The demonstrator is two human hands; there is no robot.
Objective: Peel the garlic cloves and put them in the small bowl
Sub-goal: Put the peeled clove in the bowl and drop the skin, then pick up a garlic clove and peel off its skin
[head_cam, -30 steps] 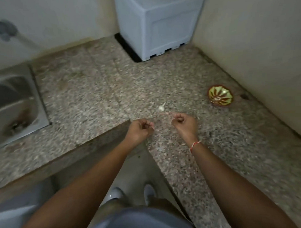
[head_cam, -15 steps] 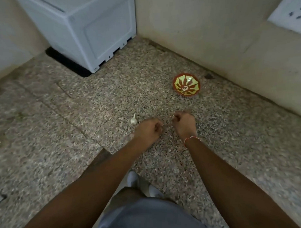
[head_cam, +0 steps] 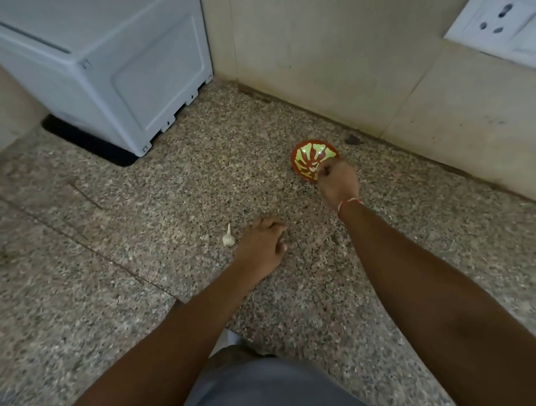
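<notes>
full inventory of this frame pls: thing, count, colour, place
small bowl: 1, red with yellow-green pattern, on the counter near the right wall
garlic: 1, white, unpeeled, on the counter just left of the left hand
counter: 1, speckled grey-brown stone, fills the lower frame
white appliance: 1, white, back left of the counter on a black mat
wall socket: 1, white, on the right wall, top right
tiled walls: beige, behind and right of the counter
left hand: 1, on the counter, fingers loosely bent, nothing seen in it
right hand: 1, red thread at the wrist, fingers curled over the bowl's near rim; contents hidden
</notes>
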